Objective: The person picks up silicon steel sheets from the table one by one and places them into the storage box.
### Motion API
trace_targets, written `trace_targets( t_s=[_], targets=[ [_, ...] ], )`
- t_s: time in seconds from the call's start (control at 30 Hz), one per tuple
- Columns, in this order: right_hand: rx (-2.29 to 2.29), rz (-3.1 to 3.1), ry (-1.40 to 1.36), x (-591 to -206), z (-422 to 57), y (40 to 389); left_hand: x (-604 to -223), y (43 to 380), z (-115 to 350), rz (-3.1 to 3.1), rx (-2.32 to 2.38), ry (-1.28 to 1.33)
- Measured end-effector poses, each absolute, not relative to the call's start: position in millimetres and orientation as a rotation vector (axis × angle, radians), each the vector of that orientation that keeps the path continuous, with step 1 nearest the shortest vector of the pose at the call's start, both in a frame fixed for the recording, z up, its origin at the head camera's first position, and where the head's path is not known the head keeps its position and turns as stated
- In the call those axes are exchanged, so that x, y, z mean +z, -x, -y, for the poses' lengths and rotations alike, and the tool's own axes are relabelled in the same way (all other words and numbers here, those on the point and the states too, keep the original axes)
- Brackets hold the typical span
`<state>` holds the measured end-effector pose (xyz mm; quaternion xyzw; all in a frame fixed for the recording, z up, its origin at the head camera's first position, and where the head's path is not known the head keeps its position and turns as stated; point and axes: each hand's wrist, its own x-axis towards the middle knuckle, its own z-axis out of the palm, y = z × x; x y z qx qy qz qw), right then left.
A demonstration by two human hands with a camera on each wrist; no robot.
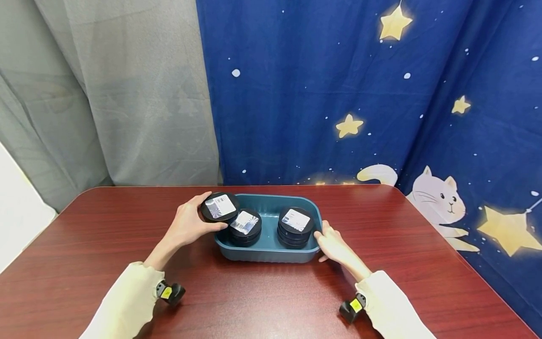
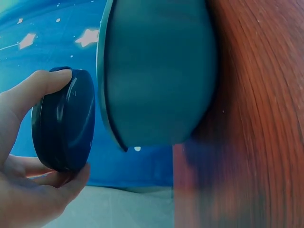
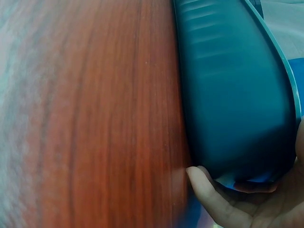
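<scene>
A flat round black container [image 1: 220, 206] with a white barcode label is pinched between the thumb and fingers of my left hand [image 1: 191, 223]. It is above the left end of a teal oblong basin [image 1: 271, 255]; the left wrist view shows the held container [image 2: 64, 121] apart from the basin's rim. My right hand [image 1: 336, 242] grips the basin's right end, thumb at the rim and fingers against the outside. Inside the basin stand two stacks of like containers: a left stack [image 1: 246, 227], partly covered by the held one, and a right stack [image 1: 295, 228].
The basin stands on a reddish-brown wooden table [image 1: 271, 296]. Behind the table hang a grey curtain [image 1: 152, 94] and a blue curtain [image 1: 296, 94] with stars. Each sleeve cuff carries a small black wrist camera [image 1: 171, 293].
</scene>
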<state>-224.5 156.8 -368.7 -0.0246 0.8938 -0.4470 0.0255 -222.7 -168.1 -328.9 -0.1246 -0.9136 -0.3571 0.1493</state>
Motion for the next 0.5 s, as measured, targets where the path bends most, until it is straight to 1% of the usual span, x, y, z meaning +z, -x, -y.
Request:
trace_targets(
  t_s=[0.5],
  targets=[
    [-1.383, -2.77, 0.053, -369.1, -156.5, 226.2, -334.3, 232.7, 149.8, 2.663, -0.936, 0.467]
  ],
)
